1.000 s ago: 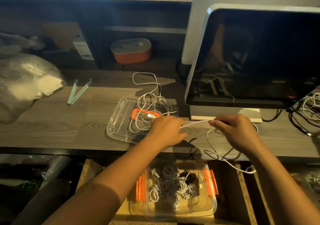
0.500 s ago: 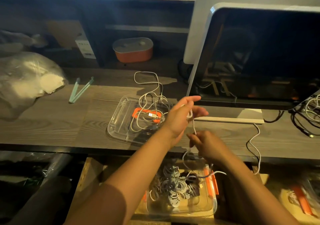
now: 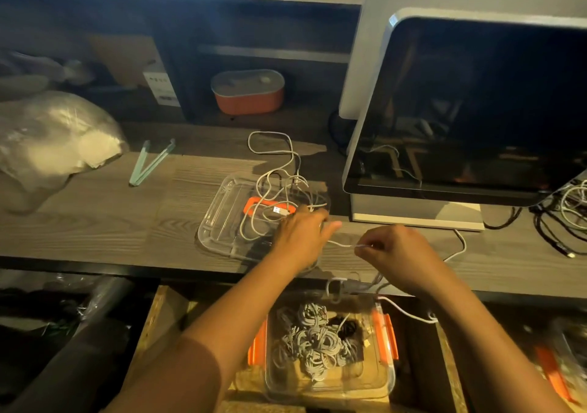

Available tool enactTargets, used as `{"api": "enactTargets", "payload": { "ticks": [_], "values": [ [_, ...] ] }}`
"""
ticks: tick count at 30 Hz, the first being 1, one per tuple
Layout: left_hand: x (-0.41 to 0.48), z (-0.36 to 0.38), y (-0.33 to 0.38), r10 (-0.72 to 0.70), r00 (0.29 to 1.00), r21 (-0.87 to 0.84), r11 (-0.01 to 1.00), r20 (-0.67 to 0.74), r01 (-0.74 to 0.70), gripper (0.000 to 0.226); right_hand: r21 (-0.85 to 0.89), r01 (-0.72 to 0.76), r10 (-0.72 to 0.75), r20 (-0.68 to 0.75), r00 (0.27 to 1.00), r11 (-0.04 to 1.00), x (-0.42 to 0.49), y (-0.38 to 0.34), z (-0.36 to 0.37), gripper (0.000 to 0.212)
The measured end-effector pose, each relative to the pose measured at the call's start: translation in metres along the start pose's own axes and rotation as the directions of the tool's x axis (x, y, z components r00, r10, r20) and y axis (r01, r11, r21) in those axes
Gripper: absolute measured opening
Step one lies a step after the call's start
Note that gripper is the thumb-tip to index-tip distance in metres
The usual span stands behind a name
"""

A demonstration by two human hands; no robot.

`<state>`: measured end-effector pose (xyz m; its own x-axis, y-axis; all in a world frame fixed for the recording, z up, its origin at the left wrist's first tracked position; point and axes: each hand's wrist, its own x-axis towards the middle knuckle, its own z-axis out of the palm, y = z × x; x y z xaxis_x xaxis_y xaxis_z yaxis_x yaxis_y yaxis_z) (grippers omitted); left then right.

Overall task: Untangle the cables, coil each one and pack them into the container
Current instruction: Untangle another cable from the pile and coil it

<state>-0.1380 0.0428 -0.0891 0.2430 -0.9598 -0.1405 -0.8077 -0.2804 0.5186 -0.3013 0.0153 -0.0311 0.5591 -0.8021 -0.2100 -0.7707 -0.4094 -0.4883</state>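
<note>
Right now I am watching both hands working just above the front edge of the desk (image 3: 95, 222), a short way apart from each other. The left hand (image 3: 300, 238) is curling over one end of a white cable (image 3: 344, 245), and the right hand (image 3: 397, 254) is pinching the same cable between thumb and forefinger, so a short stretch is running between them. Past the right hand the cable is looping down over the desk edge and trailing back up toward the foot of the monitor (image 3: 476, 111). A loose tangle of cables (image 3: 276, 177) is lying partly on a clear lid (image 3: 219, 219) just beyond the left hand, with one loop spilling off toward the back of the desk. Below the desk edge, the clear container (image 3: 384, 377) with orange clips is sitting open, holding a pile of coiled cables (image 3: 314, 339). Further left, a green clip (image 3: 149, 165) and a plastic bag (image 3: 54, 136) are resting on the desk, and an orange box (image 3: 247, 93) is sitting on the shelf behind.
</note>
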Motion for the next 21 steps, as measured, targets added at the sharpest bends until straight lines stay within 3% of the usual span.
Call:
{"api": "enactTargets", "payload": {
  "ticks": [5,9,11,14,17,21],
  "values": [
    [0.007,-0.008,-0.002,-0.158,0.986,-0.181,0.970,0.052,0.165,0.032,0.127,0.051,-0.067,0.123,0.990,0.991,-0.007,-0.009,0.001,0.015],
    [0.010,-0.015,0.003,-0.140,0.986,-0.150,0.977,0.095,0.153,0.046,0.358,0.033,-0.094,0.154,0.984,0.933,-0.009,-0.016,0.002,0.017],
    [0.006,-0.018,0.002,-0.109,0.988,-0.143,0.982,0.106,0.124,0.057,0.392,0.018,-0.078,0.138,0.987,0.920,-0.009,-0.014,-0.002,0.016],
    [-0.002,-0.022,0.000,0.007,0.983,-0.121,0.993,0.184,0.016,0.072,0.280,0.038,-0.031,-0.028,0.999,0.959,-0.010,-0.008,-0.010,0.011],
    [-0.008,-0.021,-0.007,0.082,0.952,-0.135,0.990,0.294,-0.043,0.057,0.043,0.040,-0.030,-0.215,0.976,0.998,-0.011,0.000,-0.015,0.010],
    [-0.011,-0.011,-0.011,0.044,0.991,0.172,0.983,0.126,-0.066,0.036,-0.085,0.012,-0.042,-0.359,0.932,0.996,-0.003,0.005,-0.015,0.015]
  ]
}}
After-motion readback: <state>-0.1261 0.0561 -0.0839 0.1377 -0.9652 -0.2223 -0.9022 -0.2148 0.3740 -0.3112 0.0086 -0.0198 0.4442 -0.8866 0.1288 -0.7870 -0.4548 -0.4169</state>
